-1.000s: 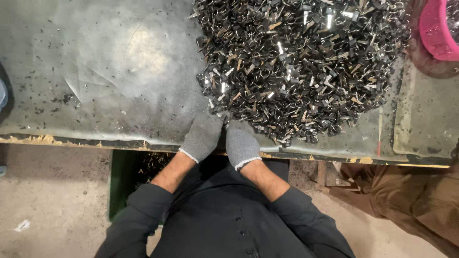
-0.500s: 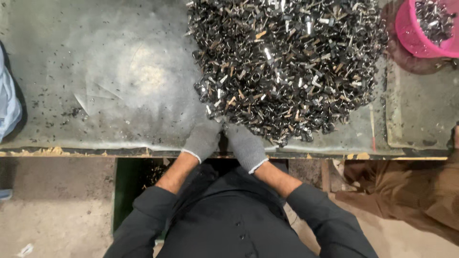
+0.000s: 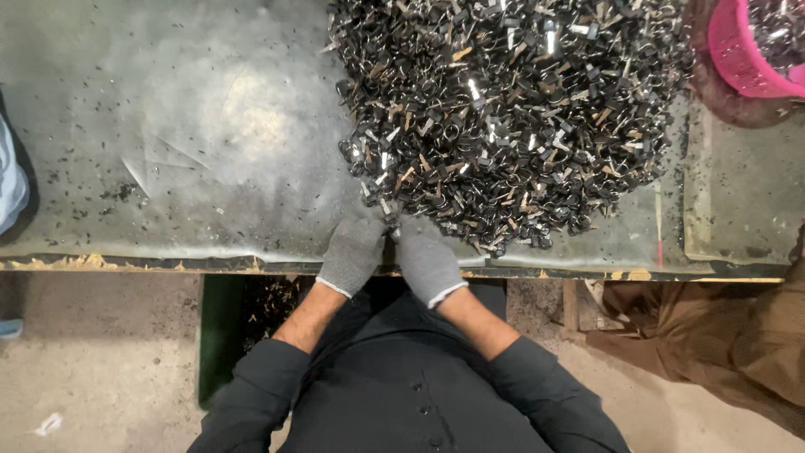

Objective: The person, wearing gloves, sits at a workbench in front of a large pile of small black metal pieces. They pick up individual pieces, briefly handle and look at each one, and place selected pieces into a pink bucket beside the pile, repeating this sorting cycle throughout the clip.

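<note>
— What is being done by the hands?
— A small piece is being pinched between the gloved left hand (image 3: 352, 252) and right hand (image 3: 428, 264), seemingly sorting; careful separation is being called for.
— And the pile?
— The metal parts (image 3: 503, 117) are being heaped just beyond, on the surface (image 3: 168, 126).

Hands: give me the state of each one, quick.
Left hand: gloved, fingers curled at the edge of the metal parts pile; grip cannot be told.
Right hand: same.
</note>
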Demonstrator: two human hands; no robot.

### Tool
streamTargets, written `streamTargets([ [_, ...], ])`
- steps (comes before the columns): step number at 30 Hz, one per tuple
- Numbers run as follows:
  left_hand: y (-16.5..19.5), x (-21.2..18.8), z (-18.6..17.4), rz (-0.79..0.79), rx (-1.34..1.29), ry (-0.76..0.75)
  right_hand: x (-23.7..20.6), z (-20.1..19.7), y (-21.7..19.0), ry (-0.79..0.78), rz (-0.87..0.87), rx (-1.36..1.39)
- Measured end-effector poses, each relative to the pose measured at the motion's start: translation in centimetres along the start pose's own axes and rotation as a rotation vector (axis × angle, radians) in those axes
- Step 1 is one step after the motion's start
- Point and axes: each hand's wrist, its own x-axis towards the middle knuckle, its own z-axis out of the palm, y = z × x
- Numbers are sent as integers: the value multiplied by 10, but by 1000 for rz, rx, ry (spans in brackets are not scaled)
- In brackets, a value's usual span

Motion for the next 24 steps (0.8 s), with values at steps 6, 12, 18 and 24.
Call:
streamTargets([
  [6, -5, -4, 10, 177, 33, 169, 14, -3, 6, -242, -144, -103],
  [12, -3, -6, 8, 147, -49, 253, 12, -9, -1, -225, 95, -80],
  [18, -6, -9, 14, 112, -30, 229, -4, 5, -2, 211, -258, -235],
  [24, -6, -9, 19, 172, -29, 253, 6, 21, 1, -20, -111, -208],
])
